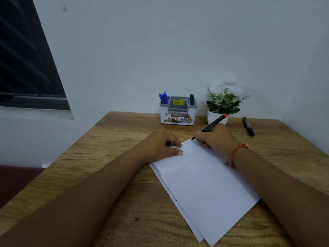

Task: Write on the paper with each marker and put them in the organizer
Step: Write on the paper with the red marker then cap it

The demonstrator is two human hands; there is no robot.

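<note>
White paper (204, 179) lies slanted on the wooden table. My right hand (216, 138) grips a black marker with a red end (213, 124), its tip touching the paper's far corner beside faint writing. My left hand (160, 146) rests on the paper's far left edge with fingers loosely curled; something dark shows under them, too hidden to identify. The white and grey organizer (178, 114) stands at the back, with blue markers (164, 98) in its left slot and a green marker (192, 99) in its right. A black marker (248, 126) lies on the table at the right.
A white pot of white flowers (223, 102) stands just right of the organizer, close behind my right hand. The wall runs along the table's far edge and right side. A dark window is at the upper left.
</note>
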